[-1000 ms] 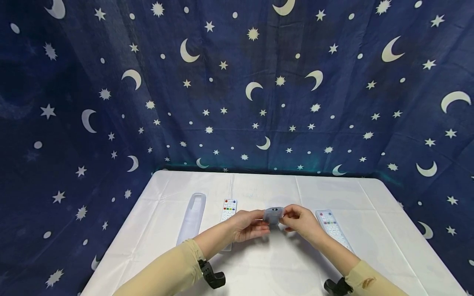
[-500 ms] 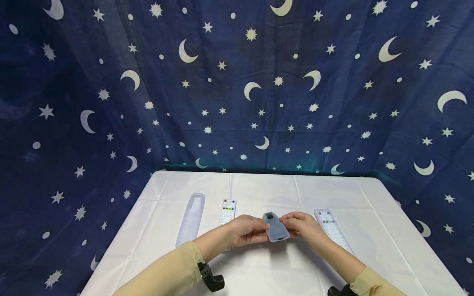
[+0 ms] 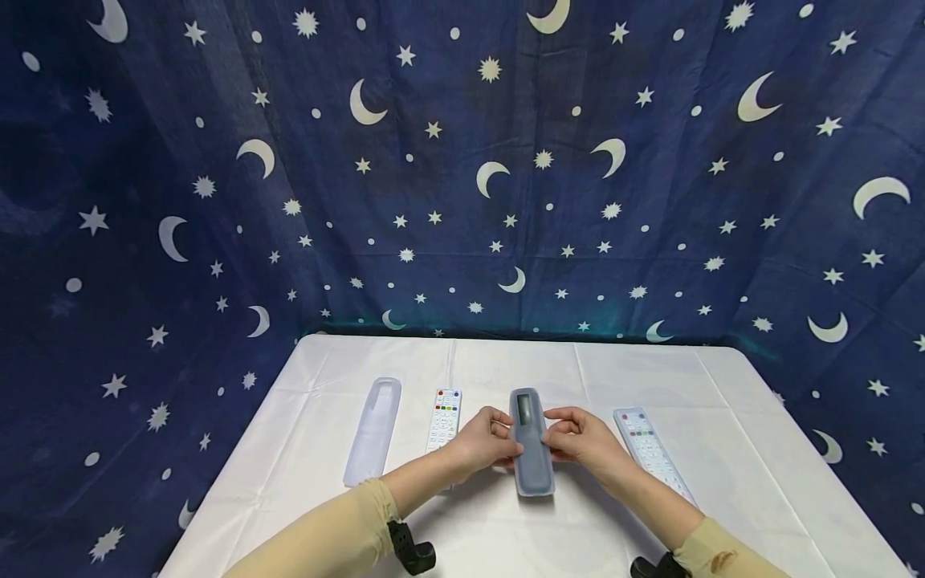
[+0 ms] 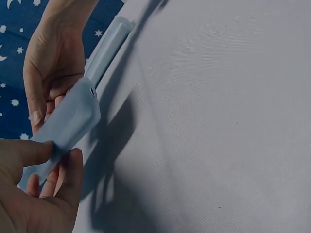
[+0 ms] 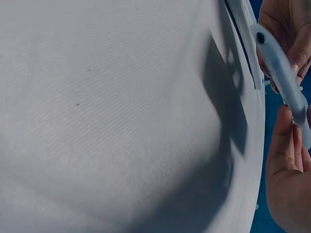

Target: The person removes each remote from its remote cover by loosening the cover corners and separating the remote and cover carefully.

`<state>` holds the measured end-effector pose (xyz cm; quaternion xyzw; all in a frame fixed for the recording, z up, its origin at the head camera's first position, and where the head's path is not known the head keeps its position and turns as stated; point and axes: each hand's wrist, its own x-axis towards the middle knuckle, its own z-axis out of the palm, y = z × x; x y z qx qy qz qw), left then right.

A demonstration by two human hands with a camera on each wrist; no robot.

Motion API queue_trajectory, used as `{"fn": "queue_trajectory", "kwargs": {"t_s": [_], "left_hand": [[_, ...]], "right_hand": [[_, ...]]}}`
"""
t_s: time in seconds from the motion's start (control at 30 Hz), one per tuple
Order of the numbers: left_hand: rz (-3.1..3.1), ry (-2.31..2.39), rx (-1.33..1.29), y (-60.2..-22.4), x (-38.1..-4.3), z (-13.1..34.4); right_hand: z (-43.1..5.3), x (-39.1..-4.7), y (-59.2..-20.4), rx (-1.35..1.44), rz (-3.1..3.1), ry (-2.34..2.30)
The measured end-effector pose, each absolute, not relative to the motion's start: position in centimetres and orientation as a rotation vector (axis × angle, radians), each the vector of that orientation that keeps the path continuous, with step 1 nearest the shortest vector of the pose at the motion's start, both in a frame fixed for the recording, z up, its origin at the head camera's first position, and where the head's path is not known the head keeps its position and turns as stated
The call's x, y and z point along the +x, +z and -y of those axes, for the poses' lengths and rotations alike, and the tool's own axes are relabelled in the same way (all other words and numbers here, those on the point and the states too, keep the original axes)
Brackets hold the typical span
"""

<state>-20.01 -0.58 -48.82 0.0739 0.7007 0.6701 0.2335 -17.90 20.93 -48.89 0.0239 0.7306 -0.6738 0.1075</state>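
A long translucent silicone remote cover (image 3: 533, 461) is held over the middle of the table. It looks dark grey from above, with a dark slot near its far end. Whether a remote is inside, I cannot tell. My left hand (image 3: 486, 440) grips its left edge, thumb on top and fingers below. The right hand (image 3: 584, 437) pinches the opposite edge. In the left wrist view the cover (image 4: 68, 119) looks pale blue. The right wrist view shows a small dark hole at one end of the cover (image 5: 279, 63).
On the white table (image 3: 499, 361), another pale cover (image 3: 373, 429) lies at the left. Beside it is a white remote control (image 3: 444, 417), partly behind my left hand. A white remote in a cover (image 3: 650, 449) lies right of my right hand. A star-patterned curtain (image 3: 462, 201) hangs behind.
The held cover has tilted from end-on, through a half-tilted pose, to showing its long face with the slot at the far end. Both hands still hold it; the things on the table have not moved.
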Motion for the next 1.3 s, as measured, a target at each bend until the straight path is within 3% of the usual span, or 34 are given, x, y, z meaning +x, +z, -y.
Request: {"fn": "queue_trajectory", "kwargs": {"t_s": [1.03, 1.3], "left_hand": [[-2.162, 1.777, 0.409, -49.3, -21.0, 0.6], [-2.236, 1.810, 0.429, -48.0, -21.6, 0.7]], "right_hand": [[-20.2, -18.9, -49.2, -0.023, -2.312, -1.951], [-20.3, -19.0, -49.2, -0.022, -2.333, -1.934]]}}
